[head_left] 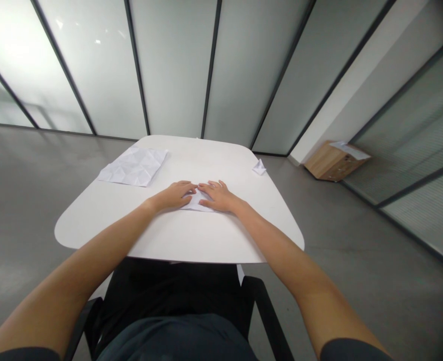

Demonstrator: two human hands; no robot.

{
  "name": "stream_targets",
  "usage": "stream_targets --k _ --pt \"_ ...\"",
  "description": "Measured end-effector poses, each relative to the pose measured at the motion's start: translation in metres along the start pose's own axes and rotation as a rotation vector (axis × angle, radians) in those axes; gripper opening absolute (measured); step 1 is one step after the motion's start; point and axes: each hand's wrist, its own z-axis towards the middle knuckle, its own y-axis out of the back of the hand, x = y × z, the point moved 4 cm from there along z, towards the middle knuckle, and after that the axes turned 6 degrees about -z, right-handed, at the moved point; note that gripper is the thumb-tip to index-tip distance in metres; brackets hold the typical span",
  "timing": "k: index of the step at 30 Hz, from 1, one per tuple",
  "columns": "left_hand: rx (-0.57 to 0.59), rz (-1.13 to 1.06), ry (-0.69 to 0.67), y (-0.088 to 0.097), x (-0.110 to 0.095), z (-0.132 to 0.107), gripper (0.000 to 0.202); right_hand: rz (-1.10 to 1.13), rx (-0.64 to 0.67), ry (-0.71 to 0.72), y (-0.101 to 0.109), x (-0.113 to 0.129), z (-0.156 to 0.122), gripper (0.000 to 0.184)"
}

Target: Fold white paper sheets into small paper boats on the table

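A white sheet of paper, seemingly folded, lies on the white table in front of me. My left hand rests on its left side, palm down, fingers stretched out toward the middle. From the other side my right hand lies on the paper with its fingers spread. The fingertips of both hands nearly meet at the paper's upper part. Both hands cover much of the sheet, so its full outline is hidden.
A creased, unfolded paper sheet lies at the table's far left. By the right edge stands a small folded paper shape. A wooden cabinet is on the floor at right. Chair armrests flank me.
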Motion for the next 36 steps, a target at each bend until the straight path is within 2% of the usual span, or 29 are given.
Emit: stream_targets --k 4,10,14,18,24,29,36 --pt "0.032 0.034 0.045 0.002 -0.003 0.001 0.047 -0.056 0.003 -0.044 0.004 -0.009 -0.001 0.067" --pt "0.041 0.13 0.103 0.007 0.003 0.0 0.036 -0.071 -0.02 -0.205 0.003 -0.048 -0.008 0.062" --pt "0.047 0.186 0.14 0.009 0.007 -0.003 0.041 -0.112 -0.065 -0.337 0.004 -0.067 -0.013 0.059" --pt "0.035 0.227 0.109 0.01 0.002 -0.005 0.054 -0.118 -0.063 -0.391 0.002 -0.066 -0.013 0.054" --pt "0.067 0.202 0.084 0.005 0.0 -0.007 0.055 -0.049 -0.139 -0.367 0.002 -0.056 -0.006 0.049" --pt "0.079 0.209 0.089 0.001 0.005 -0.006 0.058 0.084 -0.233 -0.439 0.007 -0.055 -0.007 0.067" --pt "0.062 0.193 0.085 0.003 0.001 -0.005 0.06 0.199 -0.272 -0.454 0.012 -0.046 -0.012 0.094"
